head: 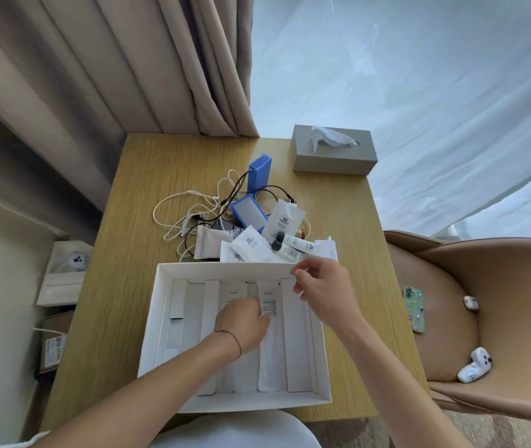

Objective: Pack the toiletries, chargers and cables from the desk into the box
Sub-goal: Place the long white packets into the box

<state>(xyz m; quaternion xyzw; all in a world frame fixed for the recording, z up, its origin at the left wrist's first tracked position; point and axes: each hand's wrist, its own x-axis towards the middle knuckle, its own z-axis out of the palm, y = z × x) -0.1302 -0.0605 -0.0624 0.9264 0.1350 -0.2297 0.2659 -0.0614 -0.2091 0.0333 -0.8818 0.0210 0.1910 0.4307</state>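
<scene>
A white cardboard box (160,321) with dividers sits at the near edge of the wooden desk (134,240). Two white tubes lie in its slots; one tube (269,350) is beside my left hand (241,321), whose fingers rest on it inside the box. My right hand (322,286) hovers over the box's far right rim, fingers loosely apart, holding nothing that I can see. Behind the box lies a pile of white sachets and small tubes (257,244), blue chargers (248,211) and tangled white and black cables (186,218).
A grey tissue box (333,153) stands at the desk's far right corner. A tan chair (483,318) on the right holds a phone (414,308) and earbud cases. Curtains hang behind the desk. A paper bag (60,279) sits on the floor at left.
</scene>
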